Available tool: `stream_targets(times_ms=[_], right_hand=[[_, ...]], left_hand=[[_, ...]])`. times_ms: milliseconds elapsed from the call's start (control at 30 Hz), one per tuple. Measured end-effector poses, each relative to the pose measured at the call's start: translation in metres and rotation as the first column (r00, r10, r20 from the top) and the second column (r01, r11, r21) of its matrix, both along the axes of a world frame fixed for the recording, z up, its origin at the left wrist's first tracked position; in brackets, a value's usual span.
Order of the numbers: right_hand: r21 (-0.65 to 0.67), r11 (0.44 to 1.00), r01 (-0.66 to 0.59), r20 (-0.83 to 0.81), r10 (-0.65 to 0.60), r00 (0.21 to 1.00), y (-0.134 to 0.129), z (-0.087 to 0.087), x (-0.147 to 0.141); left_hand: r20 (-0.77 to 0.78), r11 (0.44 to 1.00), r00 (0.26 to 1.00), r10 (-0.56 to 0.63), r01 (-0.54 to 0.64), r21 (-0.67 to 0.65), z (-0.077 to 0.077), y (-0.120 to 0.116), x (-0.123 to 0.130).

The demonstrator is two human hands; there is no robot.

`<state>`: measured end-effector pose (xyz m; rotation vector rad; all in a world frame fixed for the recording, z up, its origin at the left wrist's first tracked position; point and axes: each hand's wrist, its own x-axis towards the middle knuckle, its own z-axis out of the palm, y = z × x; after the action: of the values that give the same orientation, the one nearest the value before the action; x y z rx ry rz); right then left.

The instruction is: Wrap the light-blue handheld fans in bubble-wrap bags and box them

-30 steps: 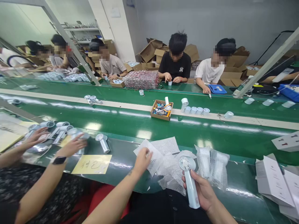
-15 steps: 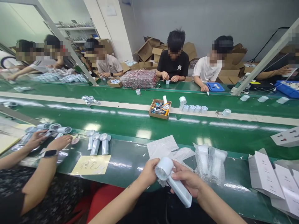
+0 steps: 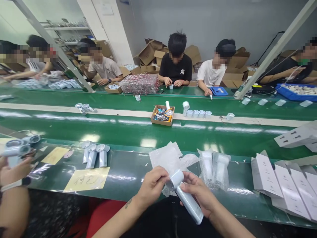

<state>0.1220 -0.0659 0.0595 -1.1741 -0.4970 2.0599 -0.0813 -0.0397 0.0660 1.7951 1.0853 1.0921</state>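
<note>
A pale blue handheld fan (image 3: 189, 204) is tilted in front of me, its round head up and to the left, its handle slanting down to the right. My right hand (image 3: 198, 191) is closed around the upper handle, just below the head. At the left rim of the head, my left hand (image 3: 154, 185) pinches with thumb and fingers; its fingertips are partly hidden. Beyond my hands lie sheets of bubble wrap (image 3: 164, 157). To their right are two fans in bubble-wrap bags (image 3: 221, 168).
White boxes (image 3: 266, 175) stand at the right. Left of me, several fans (image 3: 91, 155) lie beside a yellow paper note (image 3: 86, 179). A co-worker's hands (image 3: 17, 170) hold fans at far left. A carton of small parts (image 3: 162, 116) sits on the middle strip, with co-workers opposite.
My view has swung slightly right. The fan's head has turned, so its open face shows less. The co-worker at left has lifted fans from the bench.
</note>
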Motion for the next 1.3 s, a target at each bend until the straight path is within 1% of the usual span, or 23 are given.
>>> stream_targets(times_ms=[67, 167, 233, 300, 333, 367, 433, 467, 533, 567, 633, 700, 767, 800, 867, 933, 967, 1000, 1067, 1100, 1167, 1233, 1300], right_hand=[[-0.004, 0.997, 0.074, -0.01, -0.075, 0.997, -0.002, 0.007, 0.003], [-0.027, 0.983, 0.18, -0.008, -0.18, 0.984, -0.004, 0.015, 0.002], [-0.031, 0.97, 0.24, 0.0, -0.24, 0.971, -0.005, 0.018, -0.003], [-0.059, 0.957, 0.284, -0.026, -0.285, 0.958, -0.007, 0.018, -0.006], [-0.089, 0.952, 0.292, -0.04, -0.296, 0.954, -0.01, 0.016, -0.006], [-0.126, 0.951, 0.283, -0.047, -0.291, 0.956, -0.013, 0.013, -0.002], [-0.17, 0.96, 0.222, 0.022, -0.222, 0.975, -0.024, 0.006, 0.014], [-0.151, 0.973, 0.176, 0.108, -0.161, 0.981, -0.031, 0.003, 0.027], [-0.05, 0.998, 0.026, 0.303, -0.01, 0.953, -0.045, -0.001, 0.057], [0.007, 0.999, -0.037, 0.375, 0.032, 0.927, -0.05, 0.0, 0.072], [0.075, 0.997, -0.027, 0.399, -0.005, 0.917, -0.057, 0.003, 0.093], [0.024, 0.988, 0.15, 0.301, -0.15, 0.942, -0.058, 0.007, 0.098], [-0.064, 0.965, 0.253, 0.202, -0.236, 0.951, -0.056, 0.005, 0.087], [-0.079, 0.968, 0.24, 0.168, -0.224, 0.96, -0.056, 0.002, 0.079], [-0.063, 0.983, 0.174, 0.157, -0.162, 0.974, -0.055, -0.009, 0.059], [-0.024, 0.986, 0.167, 0.212, -0.158, 0.964, -0.055, -0.021, 0.045], [-0.007, 0.983, 0.183, 0.24, -0.176, 0.955, -0.055, -0.025, 0.042], [0.01, 0.981, 0.194, 0.27, -0.189, 0.944, -0.055, -0.027, 0.043], [0.042, 0.984, 0.172, 0.341, -0.176, 0.923, -0.057, -0.025, 0.056], [0.048, 0.991, 0.123, 0.372, -0.132, 0.919, -0.058, -0.021, 0.067], [0.035, 0.999, -0.003, 0.379, -0.011, 0.925, -0.059, -0.01, 0.093], [-0.049, 0.998, -0.037, 0.251, 0.048, 0.967, -0.058, 0.0, 0.114], [-0.2, 0.98, 0.009, 0.093, 0.009, 0.996, -0.052, 0.001, 0.117]], left_hand=[[-0.063, 0.992, 0.996, -0.057, 0.064, 0.109, 0.002, -0.006, -0.001], [-0.129, 0.97, 0.99, -0.052, 0.081, 0.229, 0.002, -0.015, 0.011], [-0.187, 0.922, 0.975, -0.119, 0.178, 0.343, 0.003, -0.018, 0.028], [-0.287, 0.869, 0.936, -0.206, 0.309, 0.387, 0.005, -0.016, 0.045], [-0.321, 0.872, 0.917, -0.239, 0.348, 0.345, 0.006, -0.014, 0.052], [-0.323, 0.902, 0.91, -0.262, 0.35, 0.255, 0.008, -0.012, 0.056], [-0.209, 0.959, 0.936, -0.282, 0.279, -0.048, 0.014, -0.008, 0.058], [-0.117, 0.95, 0.96, -0.255, 0.225, -0.217, 0.017, -0.007, 0.057], [0.039, 0.862, 0.985, -0.166, 0.165, -0.479, 0.022, -0.007, 0.053], [0.101, 0.81, 0.982, -0.159, 0.188, -0.555, 0.023, -0.008, 0.052], [0.201, 0.716, 0.955, -0.217, 0.296, -0.632, 0.022, -0.01, 0.056], [0.239, 0.652, 0.938, -0.251, 0.346, -0.674, 0.014, -0.01, 0.068], [0.234, 0.636, 0.938, -0.255, 0.345, -0.69, 0.004, -0.008, 0.082], [0.202, 0.659, 0.942, -0.268, 0.332, -0.675, 0.0, -0.006, 0.088], [0.076, 0.756, 0.95, -0.303, 0.289, -0.587, -0.005, -0.005, 0.094], [-0.088, 0.869, 0.95, -0.299, 0.233, -0.436, -0.006, -0.007, 0.092], [-0.139, 0.897, 0.935, -0.326, 0.26, -0.356, -0.005, -0.009, 0.09], [-0.152, 0.891, 0.904, -0.399, 0.342, -0.299, -0.002, -0.01, 0.087], [-0.087, 0.821, 0.836, -0.541, 0.503, -0.271, 0.003, -0.012, 0.08], [-0.02, 0.796, 0.831, -0.555, 0.524, -0.304, 0.007, -0.012, 0.078], [0.131, 0.778, 0.88, -0.457, 0.466, -0.421, 0.015, -0.01, 0.073], [0.24, 0.747, 0.882, -0.406, 0.471, -0.468, 0.023, -0.01, 0.072], [0.315, 0.688, 0.786, -0.532, 0.618, -0.38, 0.028, -0.013, 0.076]])
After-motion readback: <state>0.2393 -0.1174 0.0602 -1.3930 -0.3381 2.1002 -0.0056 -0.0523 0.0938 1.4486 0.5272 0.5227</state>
